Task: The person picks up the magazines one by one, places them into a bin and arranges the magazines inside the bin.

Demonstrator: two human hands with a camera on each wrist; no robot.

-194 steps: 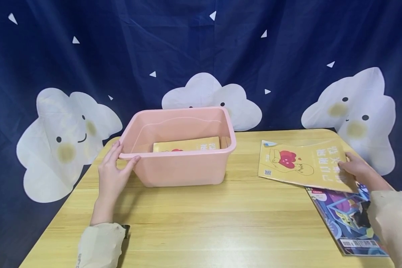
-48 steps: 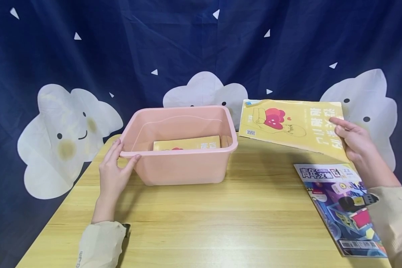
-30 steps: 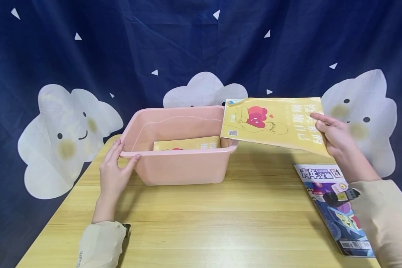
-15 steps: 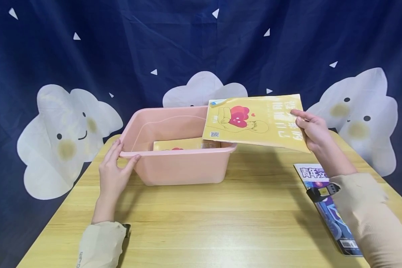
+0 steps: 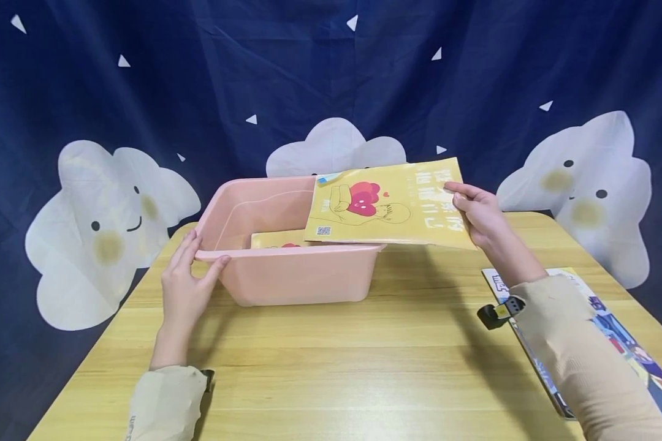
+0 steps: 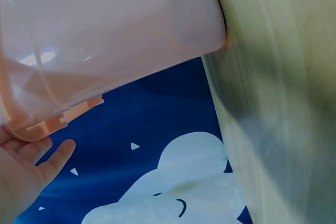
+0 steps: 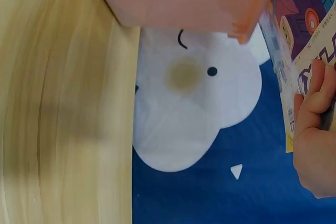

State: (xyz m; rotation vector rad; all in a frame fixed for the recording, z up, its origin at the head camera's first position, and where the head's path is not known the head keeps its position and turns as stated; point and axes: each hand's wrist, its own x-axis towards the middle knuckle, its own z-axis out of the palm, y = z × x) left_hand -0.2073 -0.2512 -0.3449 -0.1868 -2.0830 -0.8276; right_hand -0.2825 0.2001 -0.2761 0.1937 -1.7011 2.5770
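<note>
My left hand point(image 5: 190, 282) holds the front left corner of a pink plastic bin point(image 5: 298, 278), thumb at the front rim and fingers along the side. In the left wrist view its fingertips sit right at the bin's rim point(image 6: 39, 131). With thumb and fingers, my right hand point(image 5: 482, 214) pinches the right end of a yellow magazine point(image 5: 397, 211) with a red heart drawing. The magazine is raised, its left half over the bin's right side. Its colourful underside point(image 7: 299, 17) shows in the right wrist view. Another yellow magazine point(image 5: 267, 240) lies inside the bin, partly covered.
A blue-purple magazine point(image 5: 623, 334) lies on the wooden table point(image 5: 331, 367) at the right, partly beneath the right sleeve point(image 5: 574, 349). Behind the table hangs a dark blue curtain point(image 5: 287, 67) with white clouds. A small black device point(image 5: 493, 315) sits at the right cuff.
My right hand has lifted the yellow magazine off the blue-purple one and carried it left until it overlaps the bin. My left hand has stayed on the rim.
</note>
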